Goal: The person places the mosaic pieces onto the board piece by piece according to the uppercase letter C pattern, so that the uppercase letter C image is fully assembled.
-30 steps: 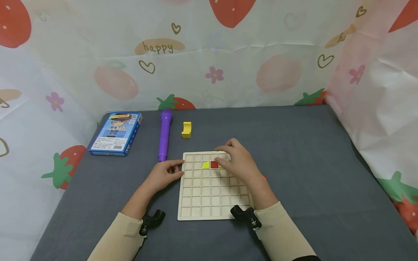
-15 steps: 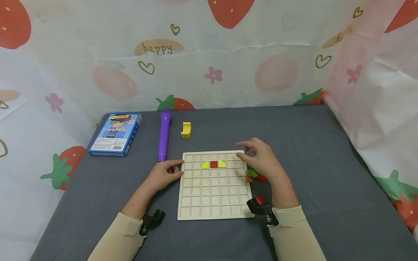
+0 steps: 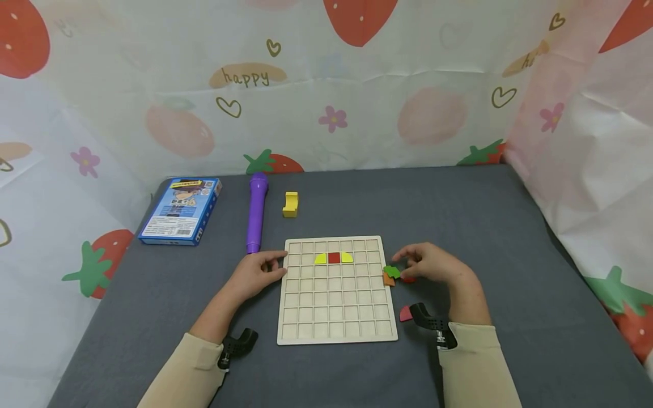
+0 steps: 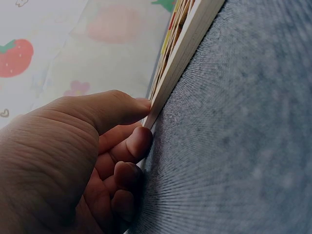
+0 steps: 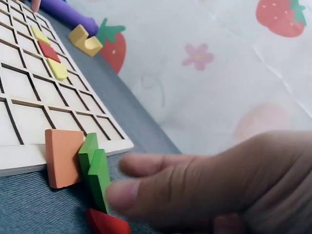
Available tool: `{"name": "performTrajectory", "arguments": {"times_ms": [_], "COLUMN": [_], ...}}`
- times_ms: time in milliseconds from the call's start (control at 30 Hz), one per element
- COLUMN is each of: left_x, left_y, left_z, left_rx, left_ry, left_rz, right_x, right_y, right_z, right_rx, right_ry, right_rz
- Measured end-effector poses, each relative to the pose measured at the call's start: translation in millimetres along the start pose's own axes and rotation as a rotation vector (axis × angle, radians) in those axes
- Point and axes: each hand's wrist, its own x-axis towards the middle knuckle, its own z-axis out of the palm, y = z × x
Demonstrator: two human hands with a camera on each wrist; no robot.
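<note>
A pale wooden grid board (image 3: 306, 317) lies on the grey cloth. Set in its upper cells are a red square piece (image 3: 334, 258) with a yellow piece (image 3: 320, 259) to its left and another yellow piece (image 3: 347, 258) to its right. My left hand (image 3: 257, 272) rests its thumb and fingertips against the board's left edge. Past the right edge, my right hand (image 3: 433, 263) reaches down, thumb tip beside the green pieces (image 5: 98, 178), index finger held apart. An orange piece (image 5: 63, 158) leans on the board's rim; a red piece (image 5: 108, 223) lies under the hand.
A reddish piece (image 3: 405, 313) lies right of the board, by the right wrist camera (image 3: 428, 320). Behind the board stand a yellow notched block (image 3: 291, 205), a purple microphone-shaped stick (image 3: 257, 212) and a blue box (image 3: 178, 209). A strawberry-print sheet (image 3: 377, 130) surrounds the table.
My right hand has moved off the board's upper cells, rightward and then down to the loose pieces, uncovering the right yellow piece and the green and orange pieces. The left hand has stayed put.
</note>
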Motion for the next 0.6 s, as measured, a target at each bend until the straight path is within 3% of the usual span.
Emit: {"name": "performTrajectory", "arguments": {"times_ms": [367, 600], "left_x": [0.1, 0.2], "left_y": [0.5, -0.8], "left_z": [0.4, -0.2], "left_rx": [0.002, -0.001], "left_ry": [-0.001, -0.001], "left_rz": [0.014, 0.013], "right_x": [3.0, -1.9], "right_y": [4.3, 2.0], "right_z": [4.4, -2.5], "right_rx": [-0.045, -0.066], "right_ry": [0.002, 0.061], "right_rz": [0.04, -0.02]}}
